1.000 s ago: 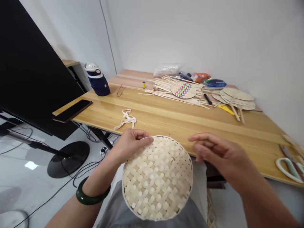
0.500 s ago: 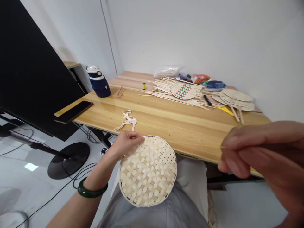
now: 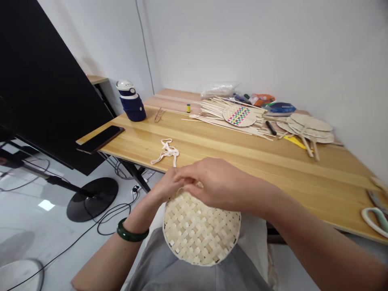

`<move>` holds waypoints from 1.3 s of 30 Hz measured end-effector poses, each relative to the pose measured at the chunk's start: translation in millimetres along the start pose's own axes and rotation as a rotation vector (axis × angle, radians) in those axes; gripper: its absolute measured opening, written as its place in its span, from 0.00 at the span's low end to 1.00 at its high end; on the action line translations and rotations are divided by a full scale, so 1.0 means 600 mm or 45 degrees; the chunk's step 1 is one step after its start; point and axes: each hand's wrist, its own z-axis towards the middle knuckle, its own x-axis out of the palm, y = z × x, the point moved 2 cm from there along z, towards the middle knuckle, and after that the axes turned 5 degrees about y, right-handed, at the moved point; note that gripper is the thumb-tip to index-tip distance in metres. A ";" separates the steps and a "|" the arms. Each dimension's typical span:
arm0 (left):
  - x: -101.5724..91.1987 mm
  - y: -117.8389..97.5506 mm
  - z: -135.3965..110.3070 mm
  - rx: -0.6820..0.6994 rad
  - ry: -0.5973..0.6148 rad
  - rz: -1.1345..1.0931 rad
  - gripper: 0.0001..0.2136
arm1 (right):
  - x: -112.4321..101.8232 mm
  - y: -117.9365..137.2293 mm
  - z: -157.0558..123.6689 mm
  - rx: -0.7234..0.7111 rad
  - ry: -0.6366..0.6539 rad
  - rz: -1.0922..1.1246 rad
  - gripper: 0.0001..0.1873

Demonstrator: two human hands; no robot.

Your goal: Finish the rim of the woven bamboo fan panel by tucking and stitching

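Note:
A round woven bamboo fan panel (image 3: 201, 230) with a pale bound rim rests over my lap at the table's front edge. My left hand (image 3: 168, 184) is closed on its upper left rim. Above the same rim, my right hand (image 3: 206, 182) meets the left one, fingers pinched together and partly hidden behind its back. A thin yellow needle-like thing showed in that pinch a moment ago; its tip is hidden now. A fine loop of thread (image 3: 179, 190) shows by the rim. On the table just beyond lies a bunched white ribbon (image 3: 166, 151).
On the wooden table (image 3: 212, 147) stand a blue bottle (image 3: 133, 105) and a yellow thread spool (image 3: 188, 108). Bamboo strips (image 3: 209, 115), a coloured woven disc (image 3: 239, 116), and handled fans (image 3: 312, 127) lie behind. Scissors (image 3: 374, 220) are at right, a phone (image 3: 101, 138) at left.
My right hand has come from the far right to the panel's upper left rim beside my left hand. The view has shifted slightly, bringing the scissors into sight.

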 end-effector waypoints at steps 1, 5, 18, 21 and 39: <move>0.002 0.002 0.000 -0.030 0.013 -0.031 0.09 | -0.002 -0.010 0.000 0.082 0.046 -0.156 0.10; 0.007 0.000 -0.008 -0.187 0.050 -0.186 0.11 | -0.019 -0.059 -0.026 0.326 -0.385 -0.361 0.12; 0.026 -0.063 -0.046 0.040 0.185 0.040 0.12 | 0.079 -0.128 -0.075 0.461 -0.167 1.368 0.17; 0.034 -0.072 -0.051 0.084 0.188 0.068 0.12 | 0.070 -0.122 -0.079 0.420 -0.130 1.466 0.15; 0.017 -0.069 -0.023 0.044 0.157 -0.092 0.10 | 0.052 -0.227 -0.114 0.267 -1.116 2.089 0.11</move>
